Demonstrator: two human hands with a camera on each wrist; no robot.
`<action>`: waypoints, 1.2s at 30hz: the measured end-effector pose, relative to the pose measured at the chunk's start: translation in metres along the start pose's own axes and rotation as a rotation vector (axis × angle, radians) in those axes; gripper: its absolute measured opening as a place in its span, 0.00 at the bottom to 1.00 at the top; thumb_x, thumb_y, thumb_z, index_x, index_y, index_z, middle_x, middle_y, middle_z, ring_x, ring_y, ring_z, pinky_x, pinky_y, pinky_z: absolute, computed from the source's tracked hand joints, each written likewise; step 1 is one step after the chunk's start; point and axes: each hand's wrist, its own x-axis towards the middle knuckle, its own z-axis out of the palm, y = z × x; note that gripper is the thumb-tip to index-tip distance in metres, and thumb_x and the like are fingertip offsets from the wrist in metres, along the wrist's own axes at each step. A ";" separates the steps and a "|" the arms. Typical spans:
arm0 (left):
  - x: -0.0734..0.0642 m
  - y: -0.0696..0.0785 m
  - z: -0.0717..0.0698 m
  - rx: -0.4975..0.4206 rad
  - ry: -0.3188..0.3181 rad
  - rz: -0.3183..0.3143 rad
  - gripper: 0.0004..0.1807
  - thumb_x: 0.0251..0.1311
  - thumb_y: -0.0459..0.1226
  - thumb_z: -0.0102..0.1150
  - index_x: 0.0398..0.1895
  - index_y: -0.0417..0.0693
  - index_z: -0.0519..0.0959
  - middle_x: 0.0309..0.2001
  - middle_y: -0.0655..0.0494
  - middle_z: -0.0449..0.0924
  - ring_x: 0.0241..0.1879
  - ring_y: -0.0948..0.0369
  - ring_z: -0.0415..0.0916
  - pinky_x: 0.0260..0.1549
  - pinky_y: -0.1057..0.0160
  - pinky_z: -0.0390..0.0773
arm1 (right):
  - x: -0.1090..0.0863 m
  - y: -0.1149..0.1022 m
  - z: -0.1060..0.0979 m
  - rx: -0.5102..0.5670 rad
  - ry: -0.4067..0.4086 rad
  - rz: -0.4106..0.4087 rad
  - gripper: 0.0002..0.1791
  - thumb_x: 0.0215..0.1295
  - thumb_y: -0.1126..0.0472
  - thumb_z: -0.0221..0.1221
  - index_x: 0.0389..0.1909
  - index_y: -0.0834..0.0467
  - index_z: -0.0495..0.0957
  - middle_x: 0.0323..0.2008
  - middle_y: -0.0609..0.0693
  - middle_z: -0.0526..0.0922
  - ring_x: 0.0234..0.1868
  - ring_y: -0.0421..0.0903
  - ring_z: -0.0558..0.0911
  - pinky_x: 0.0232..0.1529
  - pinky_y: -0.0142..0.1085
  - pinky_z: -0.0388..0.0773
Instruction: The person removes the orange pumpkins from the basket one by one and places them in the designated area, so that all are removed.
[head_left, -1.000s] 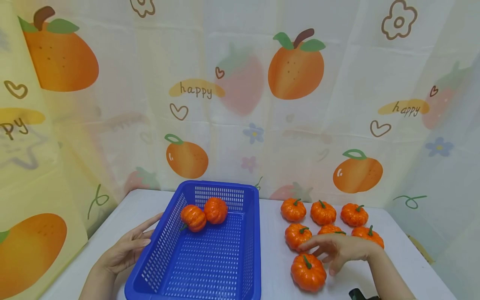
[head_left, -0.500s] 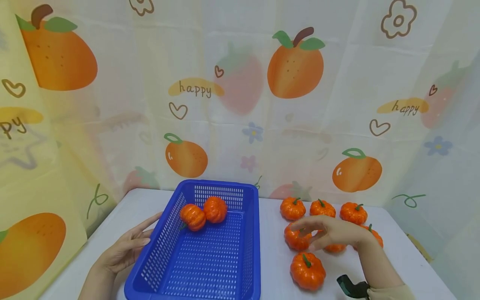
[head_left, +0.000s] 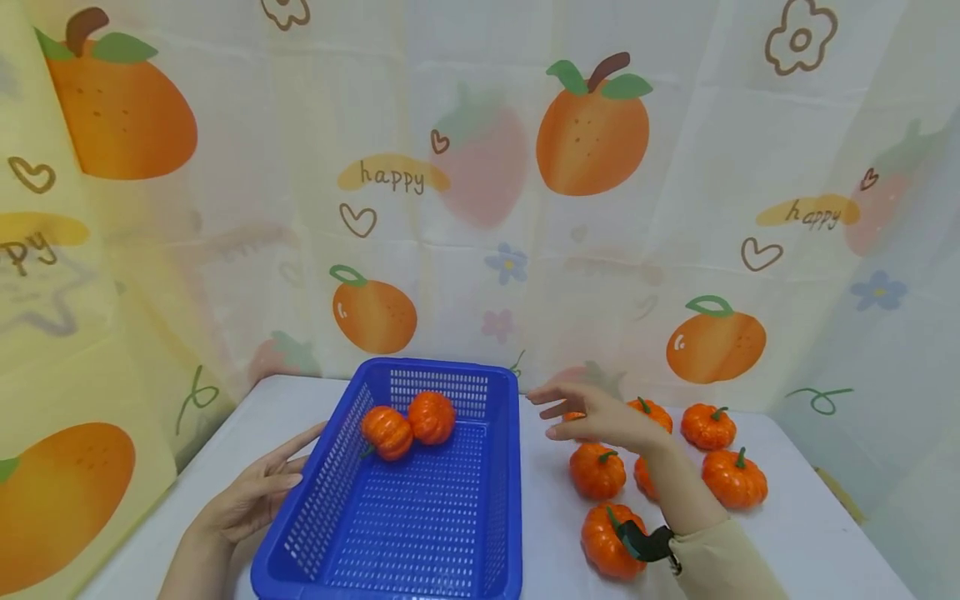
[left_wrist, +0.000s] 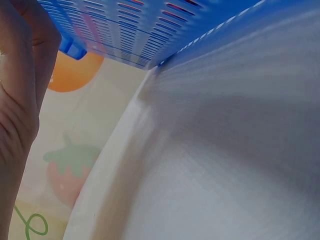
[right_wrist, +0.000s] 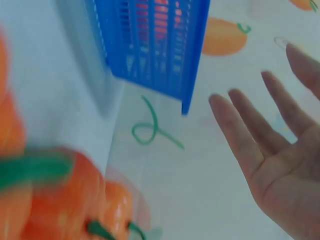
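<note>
A blue plastic basket (head_left: 408, 517) with slotted walls stands on the table, two small orange pumpkins (head_left: 431, 418) lying together at its far left. My left hand (head_left: 251, 500) is against the basket's left side, fingers extended along the outer wall near the rim. Nothing is in my right hand (head_left: 592, 417), which hovers just right of the basket's far right rim with loosely spread fingers, as the right wrist view also shows. Under that hand and forearm are several more pumpkins (head_left: 597, 471) with green stems, some partly hidden. The nearest pumpkin (head_left: 607, 546) is partly covered by the wrist camera's black mount (head_left: 645, 542).
A white-covered table (head_left: 810, 533) carries everything. Behind it hangs a fruit-printed curtain (head_left: 465, 275), close to the table's far edge. Two pumpkins, one at the far right (head_left: 708, 427) and one nearer (head_left: 735, 479), sit in full view beyond the right forearm.
My right hand has moved from above the near pumpkins away and leftward toward the basket's far right rim, still empty. The left hand, basket and pumpkins have stayed put.
</note>
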 end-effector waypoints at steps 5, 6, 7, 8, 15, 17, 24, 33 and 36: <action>0.000 0.000 -0.001 -0.003 0.001 0.001 0.40 0.68 0.21 0.07 0.80 0.60 0.34 0.78 0.43 0.53 0.72 0.44 0.64 0.68 0.48 0.70 | 0.023 -0.009 0.012 -0.011 0.038 -0.003 0.28 0.65 0.56 0.63 0.66 0.50 0.72 0.68 0.56 0.73 0.66 0.60 0.75 0.61 0.51 0.80; 0.000 0.000 -0.001 0.000 0.003 0.001 0.40 0.68 0.21 0.07 0.80 0.61 0.34 0.78 0.43 0.54 0.72 0.44 0.64 0.67 0.48 0.70 | 0.026 -0.011 0.015 -0.006 0.041 0.000 0.27 0.65 0.56 0.63 0.66 0.49 0.72 0.69 0.56 0.72 0.66 0.60 0.75 0.61 0.53 0.79; 0.000 0.000 -0.001 0.005 0.007 0.000 0.40 0.68 0.21 0.07 0.80 0.61 0.35 0.78 0.44 0.54 0.72 0.44 0.65 0.67 0.48 0.70 | 0.030 -0.013 0.017 0.001 0.043 0.006 0.27 0.65 0.56 0.63 0.65 0.48 0.72 0.69 0.55 0.72 0.67 0.59 0.75 0.62 0.53 0.78; 0.000 0.000 -0.001 0.008 0.010 -0.002 0.40 0.68 0.21 0.07 0.80 0.61 0.35 0.78 0.44 0.55 0.72 0.44 0.65 0.67 0.48 0.71 | 0.033 -0.014 0.020 0.009 0.047 0.013 0.27 0.65 0.56 0.63 0.65 0.47 0.72 0.69 0.54 0.72 0.67 0.59 0.74 0.63 0.54 0.78; -0.001 0.001 -0.001 0.006 0.027 -0.010 0.40 0.69 0.22 0.09 0.80 0.62 0.36 0.77 0.44 0.56 0.70 0.44 0.67 0.66 0.48 0.72 | 0.058 -0.032 0.039 0.038 0.095 0.046 0.31 0.63 0.53 0.64 0.67 0.47 0.69 0.71 0.54 0.70 0.68 0.58 0.73 0.65 0.57 0.75; 0.000 0.001 -0.001 0.002 0.031 -0.011 0.40 0.69 0.22 0.09 0.80 0.62 0.36 0.77 0.44 0.56 0.70 0.44 0.67 0.65 0.48 0.73 | 0.065 -0.036 0.045 0.047 0.106 0.034 0.33 0.63 0.53 0.64 0.69 0.49 0.67 0.71 0.57 0.68 0.69 0.59 0.72 0.65 0.59 0.74; 0.001 0.002 0.000 -0.005 0.032 -0.011 0.40 0.69 0.21 0.08 0.80 0.61 0.37 0.77 0.44 0.56 0.70 0.44 0.67 0.65 0.48 0.73 | 0.088 -0.042 0.069 0.122 0.152 0.046 0.35 0.61 0.53 0.65 0.69 0.51 0.66 0.72 0.60 0.66 0.71 0.62 0.69 0.67 0.62 0.71; 0.000 0.002 0.000 -0.003 0.030 -0.011 0.40 0.69 0.21 0.08 0.80 0.61 0.37 0.77 0.44 0.57 0.70 0.43 0.67 0.65 0.48 0.72 | 0.118 -0.031 0.087 0.158 0.186 0.117 0.36 0.59 0.53 0.67 0.68 0.54 0.68 0.70 0.61 0.68 0.70 0.64 0.69 0.69 0.59 0.71; 0.001 0.002 0.001 -0.001 0.033 -0.014 0.40 0.69 0.21 0.09 0.80 0.61 0.37 0.77 0.44 0.57 0.70 0.44 0.67 0.65 0.48 0.72 | 0.125 -0.026 0.092 0.143 0.189 0.134 0.35 0.58 0.54 0.68 0.67 0.55 0.69 0.69 0.62 0.69 0.70 0.63 0.69 0.69 0.59 0.70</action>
